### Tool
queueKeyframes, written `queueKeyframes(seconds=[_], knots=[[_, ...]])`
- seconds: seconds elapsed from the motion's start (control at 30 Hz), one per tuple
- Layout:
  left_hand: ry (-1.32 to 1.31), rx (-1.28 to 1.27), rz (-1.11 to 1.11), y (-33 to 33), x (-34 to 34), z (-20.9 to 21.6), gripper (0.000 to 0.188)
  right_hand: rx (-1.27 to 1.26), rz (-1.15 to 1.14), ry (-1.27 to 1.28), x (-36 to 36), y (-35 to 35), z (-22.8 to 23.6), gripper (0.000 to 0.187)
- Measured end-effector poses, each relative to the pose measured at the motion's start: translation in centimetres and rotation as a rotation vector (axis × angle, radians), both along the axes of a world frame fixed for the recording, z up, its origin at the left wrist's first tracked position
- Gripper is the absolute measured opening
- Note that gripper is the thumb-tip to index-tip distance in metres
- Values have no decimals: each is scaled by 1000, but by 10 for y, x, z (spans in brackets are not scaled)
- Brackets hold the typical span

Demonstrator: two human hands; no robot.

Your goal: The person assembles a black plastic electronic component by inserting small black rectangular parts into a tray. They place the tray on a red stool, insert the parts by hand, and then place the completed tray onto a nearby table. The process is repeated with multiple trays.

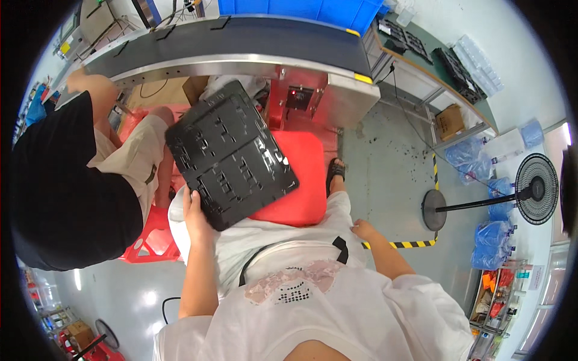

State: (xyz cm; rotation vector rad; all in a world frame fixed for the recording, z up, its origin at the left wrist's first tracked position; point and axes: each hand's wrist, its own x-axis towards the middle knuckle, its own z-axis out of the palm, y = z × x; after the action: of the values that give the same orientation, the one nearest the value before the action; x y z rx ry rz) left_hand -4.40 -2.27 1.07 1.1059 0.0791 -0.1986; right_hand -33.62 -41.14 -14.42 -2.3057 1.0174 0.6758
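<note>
My left hand grips the near corner of a black moulded plastic tray and holds it up, tilted, over my lap and a red stool. The tray has several shaped recesses and looks empty. My right hand rests by my right thigh with loosely curled fingers and holds nothing. I am seated, wearing a white shirt and light shorts.
A grey conveyor belt runs across the top, a blue crate behind it. A person in a black shirt sits at left on a red stool. A floor fan stands right. A bench carries more black trays.
</note>
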Motion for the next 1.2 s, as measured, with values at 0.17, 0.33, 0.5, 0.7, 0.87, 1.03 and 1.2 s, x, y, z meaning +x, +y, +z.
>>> queueKeyframes(seconds=[0.17,0.33,0.5,0.7,0.87,1.03,1.2], knots=[[137,394,-219,0,-1,-28,44,90,-1,110,2,-1,-27,43],[-410,1114,-279,-38,30,-105,39,29,106,54,27,-10,4,44],[-583,1495,-183,-63,12,-81,36,38,-171,-262,83,-31,84,37],[-414,1626,-347,-75,9,-62,38,26,-211,-1217,217,-20,273,23],[-674,1163,-290,-85,48,-1,31,29,-94,-1385,342,-16,360,27],[-1056,868,-84,-148,152,135,12,-406,90,-756,450,-49,352,50],[-1236,1360,376,-228,280,156,45,-523,81,-503,501,-40,346,46]])
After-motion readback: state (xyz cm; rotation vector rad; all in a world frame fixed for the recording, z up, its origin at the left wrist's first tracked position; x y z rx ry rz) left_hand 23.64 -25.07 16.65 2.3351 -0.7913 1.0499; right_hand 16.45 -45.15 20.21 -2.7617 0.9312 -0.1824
